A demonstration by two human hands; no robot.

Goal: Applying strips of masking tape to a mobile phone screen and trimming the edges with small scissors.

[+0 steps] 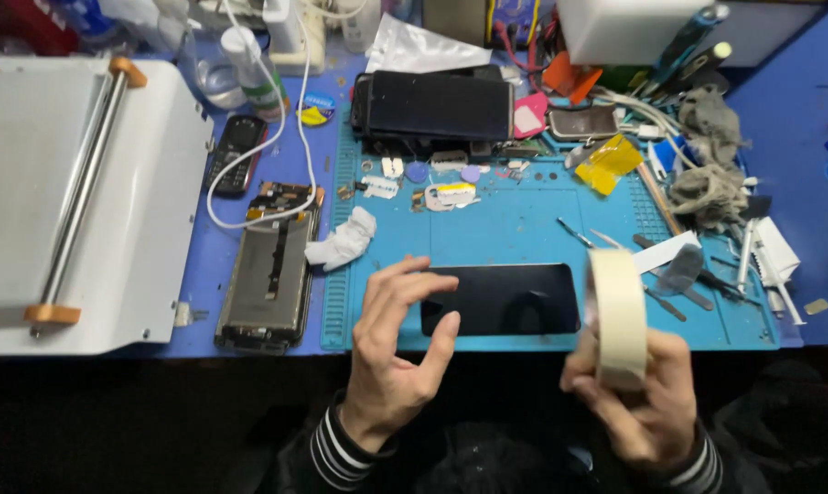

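The right hand (647, 393) grips a roll of cream masking tape (618, 316), held on edge above the near edge of the blue work mat (524, 224). The left hand (397, 343) hovers with fingers (414, 279) spread and empty, tips at the left end of the black phone screen panel (504, 299), which lies flat on the mat. Judged step: readying tape for the panel. The next move calls for finding the tape's free end.
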